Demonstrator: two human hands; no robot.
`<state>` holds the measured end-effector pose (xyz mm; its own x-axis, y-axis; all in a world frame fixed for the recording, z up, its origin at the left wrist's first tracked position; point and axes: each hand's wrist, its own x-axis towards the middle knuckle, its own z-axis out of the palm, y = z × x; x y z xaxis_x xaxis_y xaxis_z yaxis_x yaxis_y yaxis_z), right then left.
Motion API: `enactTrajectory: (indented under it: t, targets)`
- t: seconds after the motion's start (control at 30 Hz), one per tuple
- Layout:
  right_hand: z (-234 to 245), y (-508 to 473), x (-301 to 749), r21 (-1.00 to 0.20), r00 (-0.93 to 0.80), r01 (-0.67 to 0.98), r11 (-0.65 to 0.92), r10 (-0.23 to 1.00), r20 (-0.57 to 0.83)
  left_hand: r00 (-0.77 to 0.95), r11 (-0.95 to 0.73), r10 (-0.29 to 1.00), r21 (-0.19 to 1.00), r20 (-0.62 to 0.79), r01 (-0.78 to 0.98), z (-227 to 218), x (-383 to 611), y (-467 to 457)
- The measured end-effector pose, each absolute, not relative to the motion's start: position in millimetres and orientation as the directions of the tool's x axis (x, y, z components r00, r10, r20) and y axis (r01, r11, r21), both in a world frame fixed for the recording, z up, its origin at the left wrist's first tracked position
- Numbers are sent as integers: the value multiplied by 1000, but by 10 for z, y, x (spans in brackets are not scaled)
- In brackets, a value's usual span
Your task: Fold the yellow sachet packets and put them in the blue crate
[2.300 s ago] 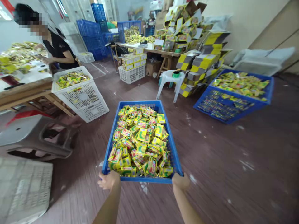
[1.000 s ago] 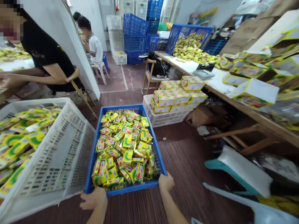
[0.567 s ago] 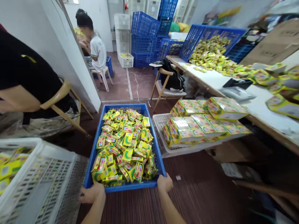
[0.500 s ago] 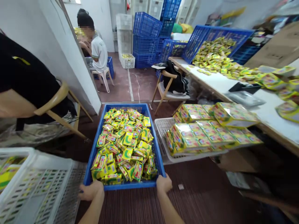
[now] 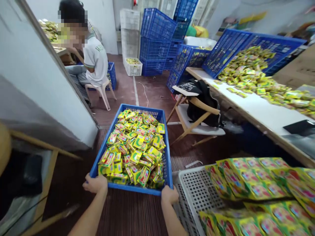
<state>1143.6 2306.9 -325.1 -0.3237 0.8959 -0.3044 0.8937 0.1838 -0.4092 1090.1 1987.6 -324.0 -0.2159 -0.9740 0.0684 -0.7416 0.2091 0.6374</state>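
Note:
A blue plastic crate (image 5: 168,164) lies in front of me, heaped with small yellow-and-green packets (image 5: 137,147). My left hand (image 5: 95,183) is closed on its near left corner, the fingers curled over the outer side. At the near right corner, my right hand (image 5: 169,194) grips the rim in the same way. Whether the crate rests on the floor or hangs above it I cannot tell. The undersides of both hands are hidden.
A white crate (image 5: 194,190) with yellow display boxes (image 5: 256,177) stands close on the right. Beyond it are a chair (image 5: 197,118) with a black bag and a long table (image 5: 261,111). A wall edge (image 5: 81,124) borders the left; a person (image 5: 95,62) sits beyond it.
I have moved forward with the crate between both hands. The chair, doorway and seated person are nearer; the black-clothed person and white crates on the left have left the view.

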Motion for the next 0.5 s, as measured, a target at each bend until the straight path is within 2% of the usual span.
enactTrajectory:
  t: [0.5]
  targets:
    - [-3361,23308,7855,-358,-202,929,97,941,-270,-331,321,-937,644,110,-694,-3250,6907,20192]
